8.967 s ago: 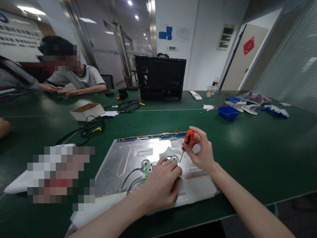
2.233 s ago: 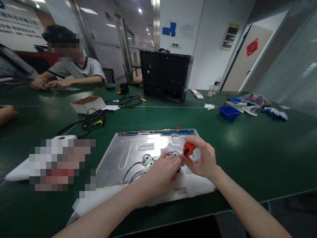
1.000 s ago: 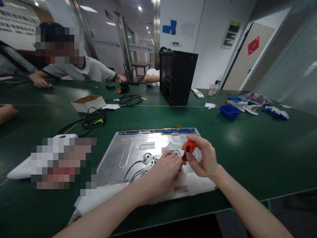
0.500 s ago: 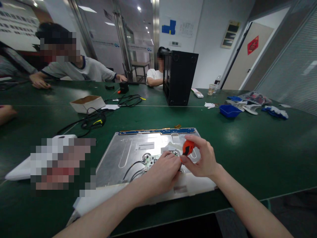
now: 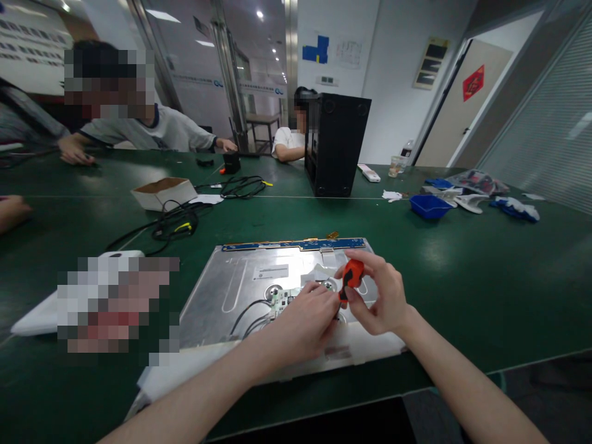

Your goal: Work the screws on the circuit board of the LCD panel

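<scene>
A flat metal-backed display panel [image 5: 217, 290] lies on the green table in front of me, a blue circuit strip [image 5: 296, 245] along its far edge. Over its middle, my right hand [image 5: 383, 293] grips the orange-and-black handle of a screwdriver [image 5: 353, 273] between thumb and fingers. My left hand [image 5: 312, 314] is curled low over the panel, closed around the screwdriver's lower end; its fingertips and the tool's tip are hidden. Beside the left hand, a small green-white circuit board [image 5: 281, 299] with black cables [image 5: 247, 314] shows partly. White film [image 5: 194, 364] covers the panel's near edge.
Beyond the panel stand a black computer case [image 5: 340, 148], an open cardboard box [image 5: 164, 195] and coiled black cables [image 5: 243, 187]. A blue tray [image 5: 430, 207] and gloves [image 5: 515, 208] lie at the right. Left is a partly blurred white object [image 5: 37, 314]. Two co-workers sit across the table.
The right hand's fingers have shifted on the screwdriver handle, which has turned and shows more of its black side. My left hand stays in place.
</scene>
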Tool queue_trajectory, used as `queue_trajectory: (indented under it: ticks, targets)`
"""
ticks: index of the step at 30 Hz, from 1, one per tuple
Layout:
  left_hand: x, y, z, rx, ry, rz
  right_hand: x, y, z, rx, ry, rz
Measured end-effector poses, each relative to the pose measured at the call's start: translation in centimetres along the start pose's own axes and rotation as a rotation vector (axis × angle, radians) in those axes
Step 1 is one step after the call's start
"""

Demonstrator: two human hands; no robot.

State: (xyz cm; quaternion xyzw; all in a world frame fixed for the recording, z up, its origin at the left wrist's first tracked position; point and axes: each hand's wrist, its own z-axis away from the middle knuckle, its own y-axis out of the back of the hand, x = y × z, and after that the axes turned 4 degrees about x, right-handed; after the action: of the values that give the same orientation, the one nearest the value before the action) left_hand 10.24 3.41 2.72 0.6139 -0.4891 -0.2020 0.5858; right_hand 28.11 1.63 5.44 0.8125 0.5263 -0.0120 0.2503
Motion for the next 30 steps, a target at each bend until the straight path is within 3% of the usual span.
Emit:
queue_trajectory:
  ticks: [10, 19, 30]
  targets:
    - [0.1, -0.4, 0.0, 0.006, 0.006, -0.016, 0.4, -0.3, 0.4, 0.042, 0.021, -0.008]
    - [0.2, -0.3, -0.1, -0.003, 0.026, -0.057, -0.1, 0.0, -0.6, 0.07, 0.062, 0.152]
    - [0.0, -0.4, -0.1, -0.026, 0.009, -0.044, -0.5, 0.1, -0.5, 0.036, 0.062, 0.098]
